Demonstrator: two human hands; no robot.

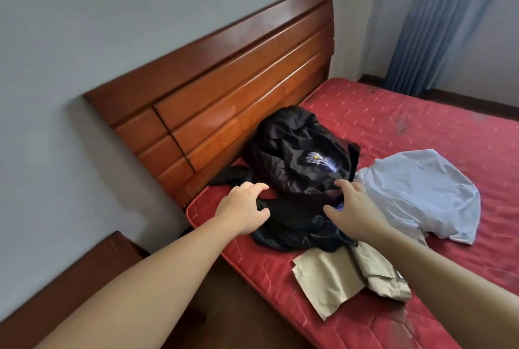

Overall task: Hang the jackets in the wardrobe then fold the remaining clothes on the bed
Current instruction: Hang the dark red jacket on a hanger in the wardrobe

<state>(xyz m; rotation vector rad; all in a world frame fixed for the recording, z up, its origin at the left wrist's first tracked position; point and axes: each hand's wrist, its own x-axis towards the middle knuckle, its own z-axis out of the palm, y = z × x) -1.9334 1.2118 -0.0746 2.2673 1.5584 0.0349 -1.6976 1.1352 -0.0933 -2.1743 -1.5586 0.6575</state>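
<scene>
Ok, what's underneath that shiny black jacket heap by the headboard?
Beneath the shiny black jacket heap, darker black cloth spreads over the red quilted mattress, and a blue scrap peeks out. Anything deeper is covered.

Both hands over black jacket pile [297,157] on red mattress [421,118]: left hand [244,208] and right hand [351,205] spread, fingers loosely curved. Blue shirt [421,191], khaki trousers [351,272] beside.

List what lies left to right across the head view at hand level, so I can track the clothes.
Left hand → black jacket pile → right hand → light blue shirt, all on the red mattress.
</scene>
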